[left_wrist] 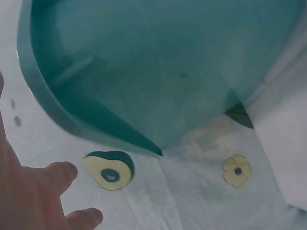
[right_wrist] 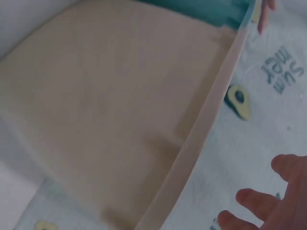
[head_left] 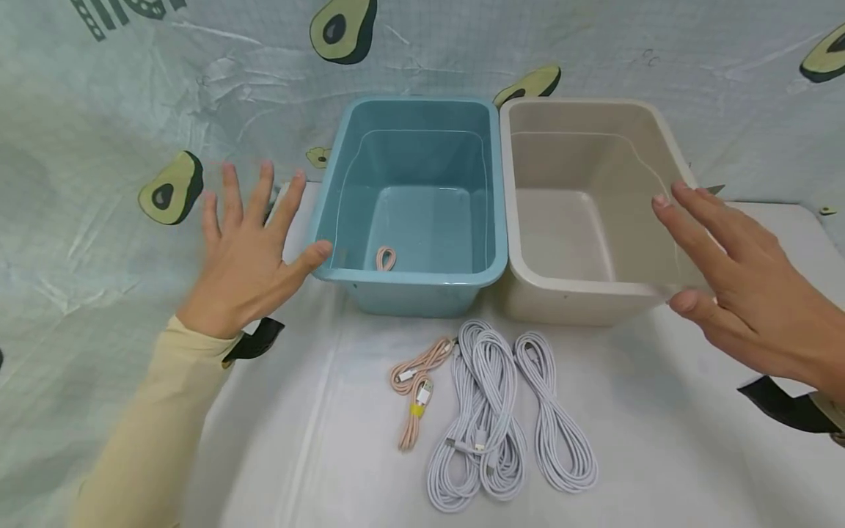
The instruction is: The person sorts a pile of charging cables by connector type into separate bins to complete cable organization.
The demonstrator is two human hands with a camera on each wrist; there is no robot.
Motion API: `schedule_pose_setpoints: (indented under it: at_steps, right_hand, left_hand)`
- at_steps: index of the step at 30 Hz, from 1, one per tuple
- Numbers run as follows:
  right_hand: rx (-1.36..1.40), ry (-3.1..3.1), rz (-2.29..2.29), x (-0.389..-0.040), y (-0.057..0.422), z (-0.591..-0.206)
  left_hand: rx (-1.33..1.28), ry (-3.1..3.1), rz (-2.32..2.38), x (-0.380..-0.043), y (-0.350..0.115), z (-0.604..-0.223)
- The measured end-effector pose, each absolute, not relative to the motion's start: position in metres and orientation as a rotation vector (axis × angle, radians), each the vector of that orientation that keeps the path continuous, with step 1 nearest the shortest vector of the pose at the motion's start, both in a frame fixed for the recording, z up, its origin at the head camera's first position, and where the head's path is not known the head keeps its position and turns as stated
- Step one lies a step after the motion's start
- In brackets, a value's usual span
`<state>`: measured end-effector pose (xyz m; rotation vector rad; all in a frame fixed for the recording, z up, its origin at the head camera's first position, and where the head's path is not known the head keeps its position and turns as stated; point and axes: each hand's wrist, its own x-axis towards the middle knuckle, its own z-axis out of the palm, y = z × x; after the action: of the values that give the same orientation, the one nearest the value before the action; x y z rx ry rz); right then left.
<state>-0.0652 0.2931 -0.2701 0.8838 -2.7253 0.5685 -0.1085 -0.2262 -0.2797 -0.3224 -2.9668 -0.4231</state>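
Observation:
My left hand (head_left: pixel 251 253) hovers at the left of the blue bin (head_left: pixel 422 279), fingers spread and thumb by its near-left corner. Over the right side of the beige bin (head_left: pixel 594 288), my right hand (head_left: pixel 746 275) is held with fingers extended and nothing in it. A small coiled pink cable (head_left: pixel 386 258) lies inside the blue bin. In front of the bins are two pink cable bundles, one (head_left: pixel 411 429) wrapped with a yellow band. Beside them, several long white cables (head_left: pixel 488 374) lie coiled in an overlapping pile, with another white cable (head_left: pixel 561 440) to their right.
The two bins stand side by side at the back of the white table (head_left: pixel 317 455), rims nearly touching. Behind them hangs a pale sheet printed with avocados (head_left: pixel 343 29). A black strap (head_left: pixel 254 341) is on the left wrist.

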Motion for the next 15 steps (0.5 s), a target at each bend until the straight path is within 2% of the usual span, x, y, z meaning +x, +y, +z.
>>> schedule_pose_setpoints:
  at_steps: [8,15]
  right_hand:
    - [0.929,-2.838,0.724,-0.043,0.26,-0.262]
    - [1.11,-2.579,0.883,-0.035,0.236,-0.277]
  left_hand:
    - [-0.424,-2.955,-0.434,-0.105,-0.203,-0.289]
    - [-0.442,-2.911,-0.398,-0.104,-0.197,-0.3]
